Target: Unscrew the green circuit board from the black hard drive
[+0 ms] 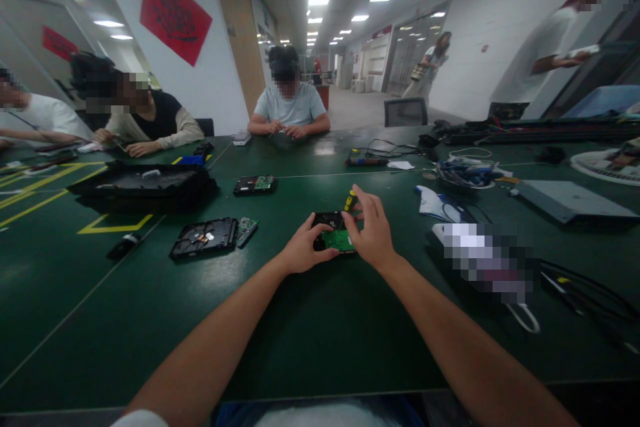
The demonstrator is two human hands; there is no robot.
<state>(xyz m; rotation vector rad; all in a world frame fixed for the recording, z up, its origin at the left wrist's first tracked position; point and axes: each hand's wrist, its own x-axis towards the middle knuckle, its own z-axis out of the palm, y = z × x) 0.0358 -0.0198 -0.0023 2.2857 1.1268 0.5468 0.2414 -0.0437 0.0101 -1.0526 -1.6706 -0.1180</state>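
A hard drive point(327, 220) with a green circuit board point(339, 241) lies on the green table in front of me. My left hand point(304, 245) grips its left side, with thumb and fingers at the edges. Over the drive's right side is my right hand point(371, 225), its thumb tip close to the board. A yellow-and-black handle point(351, 200), apparently a screwdriver's, shows at the right hand's fingers; its tip is hidden. To the left lie another black drive point(204, 238) and a loose circuit board point(247, 231) touching its side. A further drive point(255, 185) lies farther back.
A black tray point(143, 187) stands at the left. To the right are a blurred-out white device point(483, 263), a silver box point(575, 201), cables point(465, 170) and a torn packet point(435, 203). A co-worker point(289, 107) sits opposite; others are at left. Two people stand or walk behind.
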